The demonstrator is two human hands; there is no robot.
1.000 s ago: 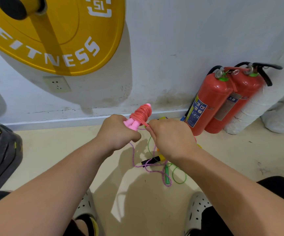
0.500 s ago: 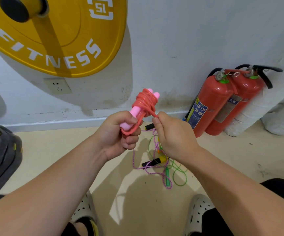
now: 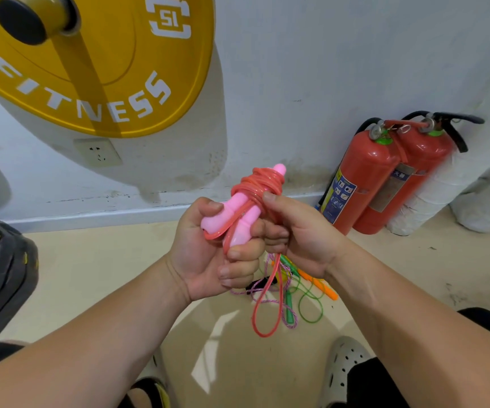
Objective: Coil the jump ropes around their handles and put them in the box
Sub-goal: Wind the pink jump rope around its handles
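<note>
Left hand [image 3: 205, 248] gripped the handles [image 3: 237, 214], the sound hold; right hand [image 3: 299, 237], at 3 o'clock, pinched the rope [image 3: 260, 184], judged light and springy.

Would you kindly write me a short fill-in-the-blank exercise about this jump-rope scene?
1. The left hand grips two ____ handles.
2. The rope coiled on them, pinched by the right hand, is ____.
3. The yellow plate reads ____.
4. ____ extinguishers stand by the wall.
Missing words: pink; red; FITNESS; two.
</note>
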